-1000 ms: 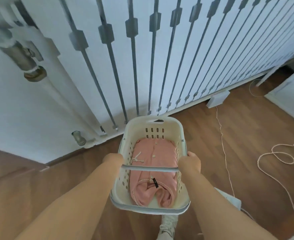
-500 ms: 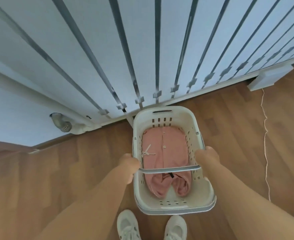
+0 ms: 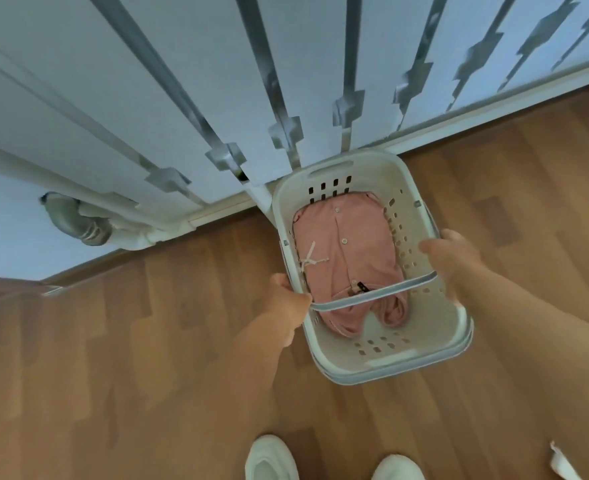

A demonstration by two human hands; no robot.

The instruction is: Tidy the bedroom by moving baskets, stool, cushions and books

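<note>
Both your hands, left [image 3: 287, 299] and right [image 3: 454, 261], apparently grip the laundry basket [image 3: 421, 358] rim, pink garment [image 3: 346, 258] inside

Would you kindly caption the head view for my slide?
Both hands, left hand and right hand, hold a white laundry basket near the baseboard.

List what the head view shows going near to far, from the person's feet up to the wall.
White shoes → bare wood floor → white laundry basket holding a pink garment → skirting board → white radiator.
</note>
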